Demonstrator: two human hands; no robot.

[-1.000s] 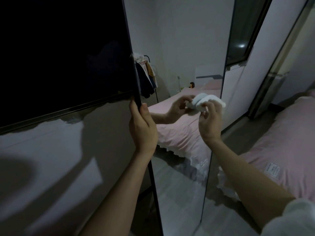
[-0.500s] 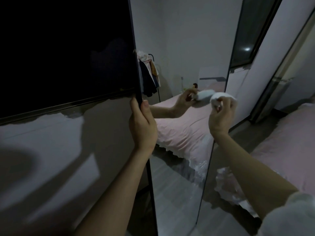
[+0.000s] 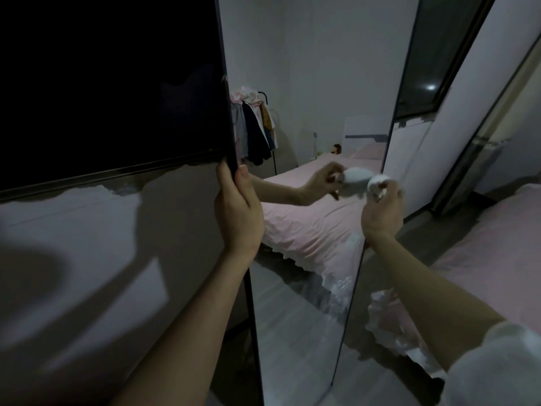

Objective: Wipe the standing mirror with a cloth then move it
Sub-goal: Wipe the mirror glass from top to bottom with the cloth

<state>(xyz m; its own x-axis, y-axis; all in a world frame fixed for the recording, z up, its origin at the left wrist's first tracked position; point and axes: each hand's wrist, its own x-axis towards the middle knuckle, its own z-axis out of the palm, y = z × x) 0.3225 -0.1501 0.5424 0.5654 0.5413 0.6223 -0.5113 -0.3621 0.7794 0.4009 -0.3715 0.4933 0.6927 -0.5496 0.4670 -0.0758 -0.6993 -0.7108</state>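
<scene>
- Dim bedroom: a pink bed [image 3: 503, 259] at right, a dark window [image 3: 102, 83] at left.
- The standing mirror [image 3: 307, 303] stands upright ahead, reflecting bed and clothes rack.
- Left hand [image 3: 237, 212] grasps the mirror's left frame edge.
- Right hand [image 3: 382, 206] clutches a white cloth [image 3: 377, 183] against the glass near the right edge.
- No legible writing.

The standing mirror [image 3: 307, 288] fills the middle of the view, its dark left edge gripped by the left hand [image 3: 238, 212]. Just left of that edge a television [image 3: 111, 83] and the wall [image 3: 87, 259] below it close off that side. Beside the mirror's right edge, the pink bed [image 3: 503, 259] with its frilled skirt crowds the floor [image 3: 389, 382], leaving a narrow strip. The right hand [image 3: 380, 210], holding a white cloth [image 3: 379, 187], is at that right edge.
</scene>
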